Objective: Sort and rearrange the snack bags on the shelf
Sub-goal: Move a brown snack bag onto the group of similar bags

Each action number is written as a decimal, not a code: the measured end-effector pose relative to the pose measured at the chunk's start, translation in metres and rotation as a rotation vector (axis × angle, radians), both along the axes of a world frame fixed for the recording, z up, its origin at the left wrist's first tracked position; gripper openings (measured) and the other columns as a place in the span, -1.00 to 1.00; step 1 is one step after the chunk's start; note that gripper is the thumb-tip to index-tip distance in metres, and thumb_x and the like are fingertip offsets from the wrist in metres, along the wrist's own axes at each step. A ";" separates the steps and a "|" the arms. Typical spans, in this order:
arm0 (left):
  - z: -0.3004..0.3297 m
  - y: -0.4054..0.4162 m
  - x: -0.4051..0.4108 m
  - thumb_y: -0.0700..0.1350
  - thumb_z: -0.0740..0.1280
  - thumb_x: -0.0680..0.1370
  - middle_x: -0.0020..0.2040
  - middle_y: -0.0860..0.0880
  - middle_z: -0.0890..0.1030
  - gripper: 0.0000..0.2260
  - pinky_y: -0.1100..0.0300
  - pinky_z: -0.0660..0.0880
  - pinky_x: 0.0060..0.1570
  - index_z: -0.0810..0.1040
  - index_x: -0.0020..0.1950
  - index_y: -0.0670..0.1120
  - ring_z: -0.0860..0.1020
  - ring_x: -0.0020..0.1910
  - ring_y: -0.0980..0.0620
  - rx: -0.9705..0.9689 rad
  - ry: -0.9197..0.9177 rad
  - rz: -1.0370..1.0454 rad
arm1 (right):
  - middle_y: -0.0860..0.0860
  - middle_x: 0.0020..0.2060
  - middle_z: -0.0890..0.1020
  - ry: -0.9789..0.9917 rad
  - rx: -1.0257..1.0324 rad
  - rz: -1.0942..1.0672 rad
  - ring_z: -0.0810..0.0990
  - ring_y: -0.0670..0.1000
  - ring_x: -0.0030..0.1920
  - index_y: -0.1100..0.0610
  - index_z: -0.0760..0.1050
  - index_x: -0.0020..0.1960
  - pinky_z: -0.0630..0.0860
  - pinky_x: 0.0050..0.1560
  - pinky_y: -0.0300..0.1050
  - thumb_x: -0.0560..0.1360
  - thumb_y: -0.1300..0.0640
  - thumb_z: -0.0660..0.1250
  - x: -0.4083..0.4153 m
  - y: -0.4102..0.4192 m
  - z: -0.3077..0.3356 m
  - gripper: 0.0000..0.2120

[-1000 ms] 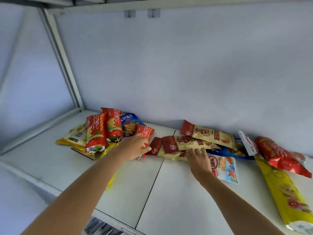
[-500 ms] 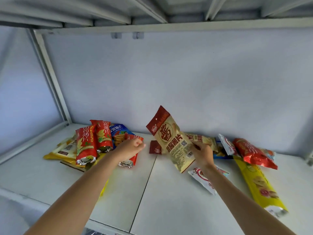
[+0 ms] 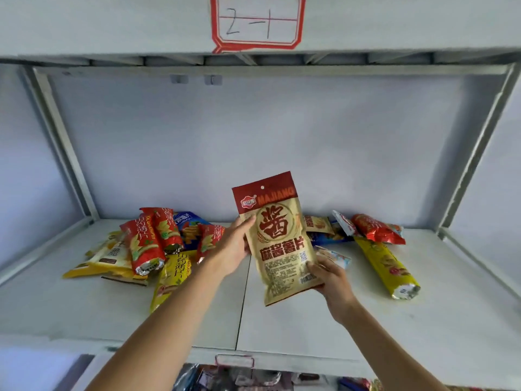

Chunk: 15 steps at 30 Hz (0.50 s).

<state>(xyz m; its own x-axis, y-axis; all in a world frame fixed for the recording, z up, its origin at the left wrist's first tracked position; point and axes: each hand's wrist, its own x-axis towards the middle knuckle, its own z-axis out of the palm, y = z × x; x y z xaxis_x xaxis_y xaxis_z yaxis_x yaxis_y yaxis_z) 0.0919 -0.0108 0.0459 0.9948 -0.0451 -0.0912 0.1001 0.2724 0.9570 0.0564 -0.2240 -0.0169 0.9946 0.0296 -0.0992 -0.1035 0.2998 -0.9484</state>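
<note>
In the head view, the tan, red-topped flat foil snack bag [image 3: 277,238] was held upright above the white metal shelf [image 3: 310,320], its printed face toward the camera, probably so its kind could be read before sorting. The right hand [image 3: 331,280] pinched its lower right corner; the left hand [image 3: 234,249] steadied its left edge with near-straight fingers. The red foil tube packs [image 3: 146,244] lay heaped at left, and the long yellow bag [image 3: 386,266] lay apart at right.
</note>
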 end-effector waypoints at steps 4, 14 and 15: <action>-0.002 0.001 -0.028 -0.11 0.37 0.53 -0.09 -0.04 0.68 -0.97 0.07 0.51 -0.16 0.60 -0.07 -0.05 0.61 -0.05 -0.07 0.057 0.017 0.051 | 0.12 -0.12 0.69 0.032 -0.099 -0.017 0.68 0.06 -0.21 0.20 0.58 0.03 0.61 -0.21 -0.12 0.53 0.28 0.32 -0.035 -0.003 0.006 -0.89; 0.012 -0.019 -0.083 -0.10 0.34 0.56 -0.05 -0.07 0.67 -0.92 0.00 0.59 -0.06 0.56 -0.12 -0.07 0.63 -0.06 -0.07 0.177 0.045 0.187 | -0.03 -0.02 0.61 -0.116 -0.738 -0.364 0.58 -0.03 -0.07 0.11 0.53 0.13 0.52 -0.07 -0.12 0.47 0.26 0.37 -0.097 0.000 0.034 -0.75; 0.014 -0.022 -0.086 -0.09 0.35 0.55 -0.04 -0.07 0.67 -0.90 -0.03 0.60 -0.01 0.55 -0.14 -0.07 0.64 -0.06 -0.08 0.226 0.058 0.237 | -0.01 0.05 0.59 -0.182 -0.818 -0.369 0.55 -0.02 -0.01 0.12 0.53 0.15 0.50 -0.03 -0.12 0.45 0.32 0.35 -0.102 0.003 0.036 -0.71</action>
